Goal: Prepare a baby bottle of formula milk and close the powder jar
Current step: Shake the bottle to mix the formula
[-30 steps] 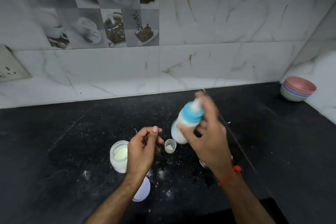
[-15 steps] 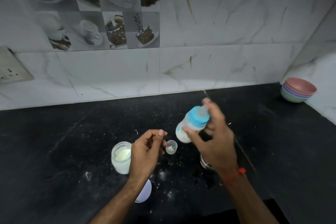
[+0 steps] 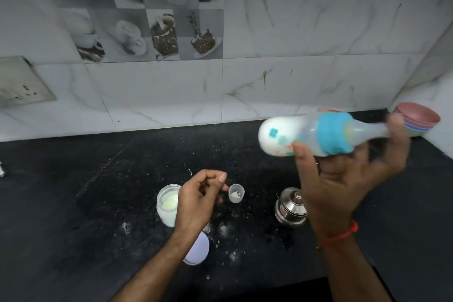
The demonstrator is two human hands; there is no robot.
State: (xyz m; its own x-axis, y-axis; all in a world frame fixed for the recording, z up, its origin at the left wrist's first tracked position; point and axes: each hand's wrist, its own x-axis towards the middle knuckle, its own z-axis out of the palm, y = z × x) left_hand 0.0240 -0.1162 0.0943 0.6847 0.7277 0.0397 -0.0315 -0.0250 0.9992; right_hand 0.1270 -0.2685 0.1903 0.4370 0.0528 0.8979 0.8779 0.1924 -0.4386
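baby bottle (image 3: 304, 135) on its side, blurred, above the black counter (image 3: 73, 203), gripped by right hand (image 3: 343, 179).
left hand (image 3: 198, 200) pinches scoop (image 3: 236, 193) beside open powder jar (image 3: 167, 205); its forearm partly covers lid (image 3: 198, 249); steel pot (image 3: 290, 206) under right hand; stacked bowls (image 3: 420, 117) in far corner.

Motion-blurred baby bottle (image 3: 306, 136)

A home kitchen: black stone counter (image 3: 98, 191), tiled backsplash (image 3: 294, 44).
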